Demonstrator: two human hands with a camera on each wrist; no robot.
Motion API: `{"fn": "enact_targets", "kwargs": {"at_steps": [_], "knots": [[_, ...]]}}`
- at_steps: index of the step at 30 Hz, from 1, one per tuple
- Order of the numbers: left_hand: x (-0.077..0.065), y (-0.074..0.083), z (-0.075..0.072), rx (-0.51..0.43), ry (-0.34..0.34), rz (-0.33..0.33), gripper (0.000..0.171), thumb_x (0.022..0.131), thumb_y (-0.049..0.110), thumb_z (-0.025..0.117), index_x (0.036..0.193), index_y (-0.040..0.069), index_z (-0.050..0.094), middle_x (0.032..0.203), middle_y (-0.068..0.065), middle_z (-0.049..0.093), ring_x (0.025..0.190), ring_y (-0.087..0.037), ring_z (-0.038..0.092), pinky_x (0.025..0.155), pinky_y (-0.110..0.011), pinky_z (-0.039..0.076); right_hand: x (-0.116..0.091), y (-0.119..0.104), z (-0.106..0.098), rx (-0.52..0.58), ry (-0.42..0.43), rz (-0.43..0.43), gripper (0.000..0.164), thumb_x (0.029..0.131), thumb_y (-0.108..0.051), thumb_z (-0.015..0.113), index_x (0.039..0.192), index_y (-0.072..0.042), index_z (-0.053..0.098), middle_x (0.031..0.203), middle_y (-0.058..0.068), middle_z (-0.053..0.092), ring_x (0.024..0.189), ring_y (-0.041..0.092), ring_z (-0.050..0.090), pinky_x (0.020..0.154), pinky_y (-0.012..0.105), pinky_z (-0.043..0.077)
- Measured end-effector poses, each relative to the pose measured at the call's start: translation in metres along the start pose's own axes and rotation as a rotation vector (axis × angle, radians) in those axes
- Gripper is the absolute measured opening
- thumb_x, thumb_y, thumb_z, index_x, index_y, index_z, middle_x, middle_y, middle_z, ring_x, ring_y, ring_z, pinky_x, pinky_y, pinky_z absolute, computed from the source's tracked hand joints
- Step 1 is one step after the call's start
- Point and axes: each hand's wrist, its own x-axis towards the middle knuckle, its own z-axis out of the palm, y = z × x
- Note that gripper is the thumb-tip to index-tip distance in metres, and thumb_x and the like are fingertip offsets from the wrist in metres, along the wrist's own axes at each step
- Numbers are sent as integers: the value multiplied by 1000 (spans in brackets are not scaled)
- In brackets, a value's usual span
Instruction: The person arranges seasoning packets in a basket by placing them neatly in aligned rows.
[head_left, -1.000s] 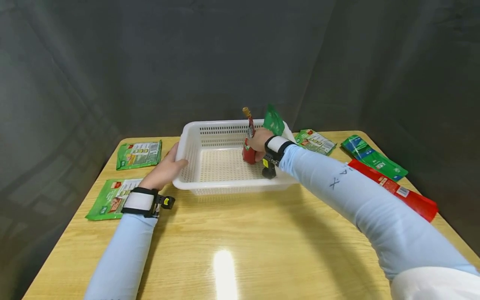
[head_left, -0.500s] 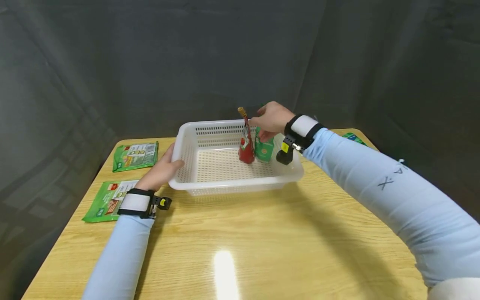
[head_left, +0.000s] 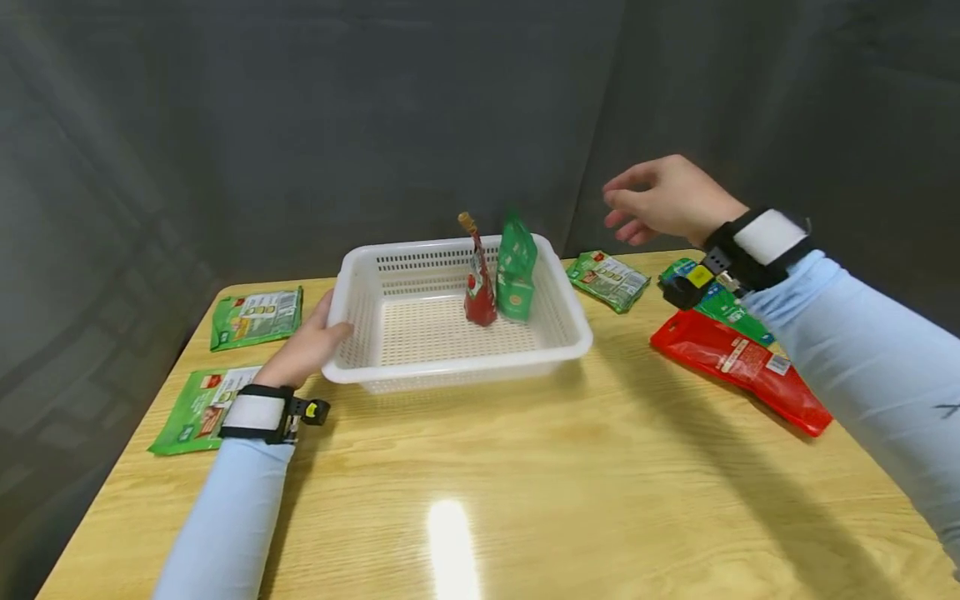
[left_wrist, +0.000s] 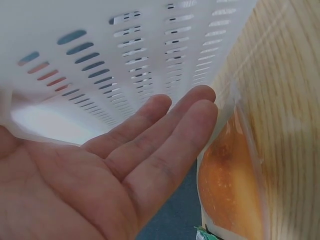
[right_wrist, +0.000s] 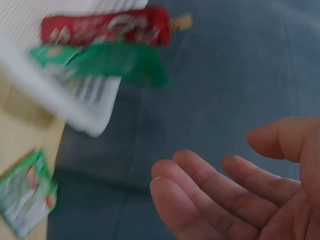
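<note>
A white plastic basket (head_left: 459, 367) with slotted walls stands on the table. At its left end my left hand (head_left: 306, 350) grips the side, thumb over the rim and fingers along the outer wall. Inside, toward the right, a red pouch (head_left: 480, 302) with a twisted golden top stands upright. Beside it is an upright green pouch (head_left: 516, 271), its top above the back rim. My right hand (head_left: 671, 200) is in the air right of the basket, fingers loosely bent and holding nothing. The right wrist view shows a gap between thumb and fingers.
Two green flat packets, a rear one (head_left: 257, 318) and a nearer one (head_left: 201, 412), lie at the table's left. Right of the basket lie another green packet (head_left: 609, 280), a blue-green pouch (head_left: 731, 310) and a red pouch (head_left: 738, 367). A dark curtain (head_left: 420, 125) hangs behind.
My right hand has let go of the pouches in the basket and moved up and right, out of it. Both pouches stay standing inside. My left hand keeps its hold on the basket.
</note>
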Motion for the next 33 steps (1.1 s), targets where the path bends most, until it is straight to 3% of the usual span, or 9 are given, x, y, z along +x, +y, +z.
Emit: {"fn": "enact_targets", "kwargs": {"at_steps": [4,9,13,18,22,27,31,33], "knots": [[-3,-2,-3,-3,-4,-6,71,103,8,36,160,16,-6,155,-32,18,125,-54,43,85,-59,51,-9,39,-10,-50,-9,22,51,102,-35,53,140,0,51,119,25,64,82,25,69,70,30,59],[-5,-2,-6,-10,-6,-4,72,103,7,36,160,17,-7,155,-32,18,125,-55,43,84,-61,51,-19,94,-14,-223,-30,47,49,101,-35,55,130,5,58,113,27,65,84,29,66,71,38,58],[-5,-2,-7,-12,-6,5,72,103,6,36,160,16,-6,155,-32,19,124,-55,44,83,-61,52,-29,139,-12,-365,-87,77,49,99,-32,59,125,10,61,102,23,67,80,29,61,66,41,53],[-7,-2,-8,-8,-3,0,71,103,7,36,160,16,-6,155,-32,19,123,-53,45,84,-62,51,-45,183,-4,-510,-164,86,54,94,-31,65,124,14,59,95,21,68,79,29,59,69,48,52],[-8,-1,-8,-5,-4,4,71,103,7,35,160,16,-7,155,-32,19,124,-54,45,85,-62,51,-56,205,5,-517,-209,109,56,93,-33,65,120,15,58,72,7,61,67,23,54,62,41,48],[-10,1,-7,-3,-1,5,70,103,7,34,160,16,-7,155,-33,18,125,-55,43,85,-63,50,-67,219,20,-539,-185,135,69,91,-50,64,117,14,56,64,5,46,60,22,46,53,32,33],[-9,2,-7,-2,0,-1,71,103,7,35,160,17,-7,155,-32,18,126,-55,42,85,-64,49,-76,223,31,-628,-136,97,78,88,-59,64,114,14,56,65,6,47,60,24,47,53,35,39],[-8,2,-6,-5,1,-1,71,103,7,34,160,17,-7,155,-32,18,126,-55,43,86,-64,49,-80,223,36,-692,-111,80,81,84,-63,66,110,13,55,70,13,55,63,29,50,56,41,46]]}}
